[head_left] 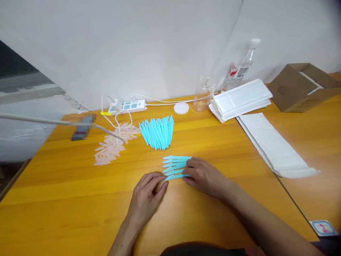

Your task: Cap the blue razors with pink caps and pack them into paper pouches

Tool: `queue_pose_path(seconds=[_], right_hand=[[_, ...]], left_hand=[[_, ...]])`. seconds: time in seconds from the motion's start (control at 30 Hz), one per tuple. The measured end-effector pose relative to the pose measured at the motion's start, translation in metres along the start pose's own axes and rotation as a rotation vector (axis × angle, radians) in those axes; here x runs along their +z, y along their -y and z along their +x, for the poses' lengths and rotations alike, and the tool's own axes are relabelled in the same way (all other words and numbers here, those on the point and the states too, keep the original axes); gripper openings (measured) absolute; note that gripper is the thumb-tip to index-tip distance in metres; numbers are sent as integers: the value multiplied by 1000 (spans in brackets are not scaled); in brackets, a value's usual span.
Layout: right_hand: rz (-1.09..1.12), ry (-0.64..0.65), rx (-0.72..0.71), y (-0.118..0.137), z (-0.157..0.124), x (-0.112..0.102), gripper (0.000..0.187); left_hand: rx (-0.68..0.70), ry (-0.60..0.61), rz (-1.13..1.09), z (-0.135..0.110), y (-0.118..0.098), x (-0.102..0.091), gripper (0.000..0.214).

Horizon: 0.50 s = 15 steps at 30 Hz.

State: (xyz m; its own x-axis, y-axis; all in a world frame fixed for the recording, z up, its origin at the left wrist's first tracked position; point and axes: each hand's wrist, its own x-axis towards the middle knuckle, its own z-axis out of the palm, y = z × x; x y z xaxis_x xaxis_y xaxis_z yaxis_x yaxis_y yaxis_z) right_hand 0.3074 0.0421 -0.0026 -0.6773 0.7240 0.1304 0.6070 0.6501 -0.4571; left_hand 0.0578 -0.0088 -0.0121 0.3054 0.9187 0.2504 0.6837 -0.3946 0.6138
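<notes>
Several light-blue eyebrow razors (172,166) lie side by side in a loose row on the table, tips to the left. Over their right-hand ends rests my right hand (204,175), its fingers bent and closed on the handles. My left hand (149,190) pinches the tip of the razor nearest me between thumb and forefinger. A thick pile of the same blue razors (157,132) lies beyond the row. To the left of that pile are scattered small pale-pink plastic pieces (108,151), shaped like blade covers.
A white power strip (134,105) with cables sits by the wall, near a blurred dark object (82,128). Further right are a round white lid (181,108), a clear jar (204,94), a plastic bottle (241,69), white padded bags (242,99) and a cardboard box (295,87).
</notes>
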Motion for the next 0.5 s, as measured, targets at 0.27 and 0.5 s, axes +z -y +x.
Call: queue_pose_path(seconds=[0.27, 0.5], right_hand=[[154, -253, 469, -11, 59, -13, 27], [130, -270, 672, -27, 133, 3, 29]], left_hand=[[-285, -239, 285, 9, 75, -60, 22], [-437, -279, 670, 10, 130, -91, 34]])
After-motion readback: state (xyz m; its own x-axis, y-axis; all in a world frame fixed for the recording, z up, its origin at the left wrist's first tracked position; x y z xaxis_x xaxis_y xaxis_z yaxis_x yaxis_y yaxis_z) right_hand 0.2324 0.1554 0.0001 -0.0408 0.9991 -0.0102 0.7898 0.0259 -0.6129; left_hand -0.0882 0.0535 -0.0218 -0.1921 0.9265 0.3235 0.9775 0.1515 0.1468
